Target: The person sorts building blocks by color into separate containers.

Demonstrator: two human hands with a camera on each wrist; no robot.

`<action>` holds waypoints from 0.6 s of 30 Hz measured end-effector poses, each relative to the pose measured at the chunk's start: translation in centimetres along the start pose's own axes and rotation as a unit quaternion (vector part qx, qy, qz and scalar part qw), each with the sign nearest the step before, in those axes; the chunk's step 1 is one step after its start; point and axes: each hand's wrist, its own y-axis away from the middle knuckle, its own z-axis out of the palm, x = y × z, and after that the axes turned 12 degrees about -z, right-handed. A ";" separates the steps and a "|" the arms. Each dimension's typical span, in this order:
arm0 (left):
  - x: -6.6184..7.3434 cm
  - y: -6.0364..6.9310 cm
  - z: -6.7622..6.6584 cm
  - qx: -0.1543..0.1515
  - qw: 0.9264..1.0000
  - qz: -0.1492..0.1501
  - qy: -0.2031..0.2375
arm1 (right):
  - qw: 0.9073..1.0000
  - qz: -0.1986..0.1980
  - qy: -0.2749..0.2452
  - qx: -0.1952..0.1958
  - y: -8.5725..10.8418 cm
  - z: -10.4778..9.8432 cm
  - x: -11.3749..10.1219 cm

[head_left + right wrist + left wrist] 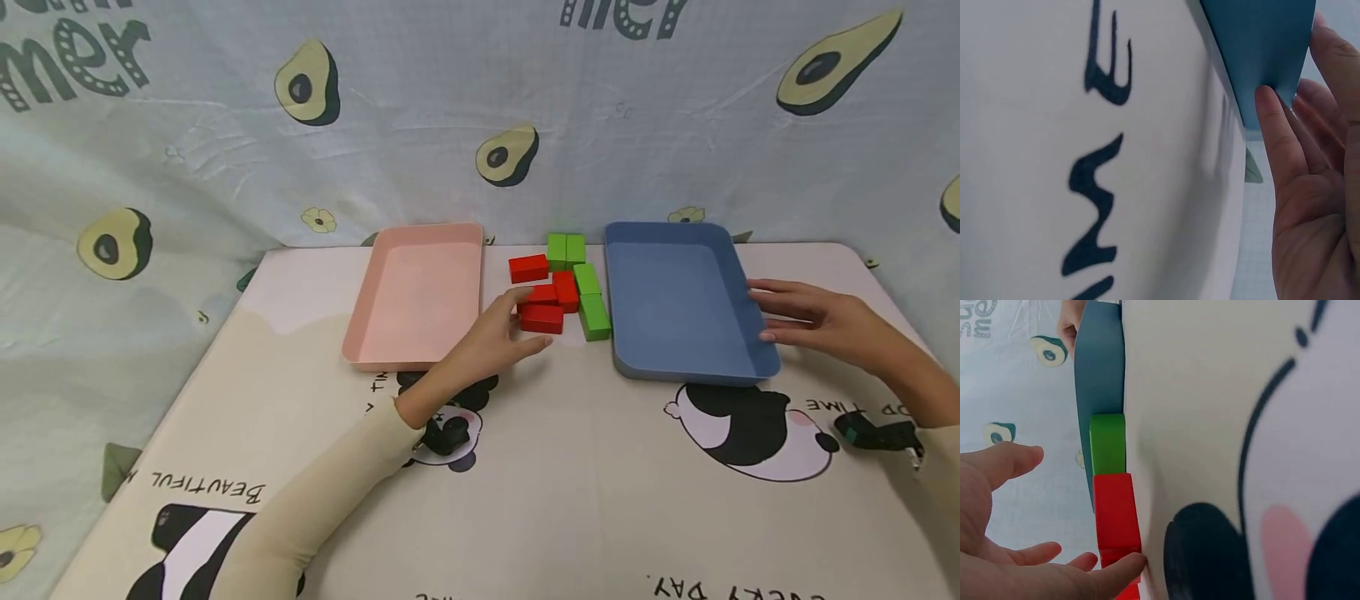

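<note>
Several red blocks (542,318) and several green blocks (595,318) lie close together between two trays. Just left of the red blocks is my left hand (491,340), thumb and fingers spread apart, pinching nothing. In the left wrist view, one fingertip of that hand lies against a red block (1117,512), with a green block (1108,444) beyond it. At the right, my right hand (821,321) has its fingers extended against the outer right side of the blue tray (675,308). Its fingertips meet the blue wall (1260,50) in the right wrist view.
A pink tray (420,292) stands left of the blocks, behind my left forearm. The table (525,500) wears a cream cloth printed with pandas and lettering. An avocado-print curtain (420,150) hangs behind the table's far edge.
</note>
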 end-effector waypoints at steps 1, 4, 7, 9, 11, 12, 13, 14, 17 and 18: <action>0.0 -0.1 0.0 -0.004 1.000 -0.002 0.003 | 1.000 -0.001 -0.004 -0.001 0.1 -0.1 -0.1; 0.0 -0.2 0.1 -0.012 1.000 -0.004 0.004 | 1.000 0.000 -0.010 -0.002 0.2 -0.1 -0.1; 0.0 -0.2 0.1 -0.016 1.000 -0.004 -0.008 | 1.000 -0.002 -0.001 -0.002 0.1 0.0 0.0; 0.0 -0.3 0.2 -0.014 1.000 -0.005 -0.017 | 1.000 -0.005 0.007 -0.003 0.0 0.1 0.0; 0.0 -0.4 0.2 -0.013 1.000 -0.007 -0.021 | 1.000 -0.008 0.009 -0.005 -0.1 0.1 0.1; 0.0 -0.5 0.3 -0.013 1.000 -0.008 -0.024 | 1.000 -0.007 0.011 -0.006 -0.2 0.1 0.0; 0.0 -0.5 0.3 -0.014 0.999 -0.011 -0.027 | 1.000 -0.006 0.013 -0.007 -0.2 0.0 0.0; 0.0 -0.7 0.4 -0.015 0.999 -0.010 -0.032 | 1.000 -0.004 0.016 -0.007 -0.2 0.0 0.0; 0.0 -1.1 0.5 -0.022 0.999 -0.004 -0.045 | 1.000 -0.002 0.013 -0.004 -0.1 0.0 -0.2; 0.0 -1.2 0.6 -0.023 0.998 -0.001 -0.051 | 1.000 -0.003 0.014 -0.003 -0.1 -0.1 -0.2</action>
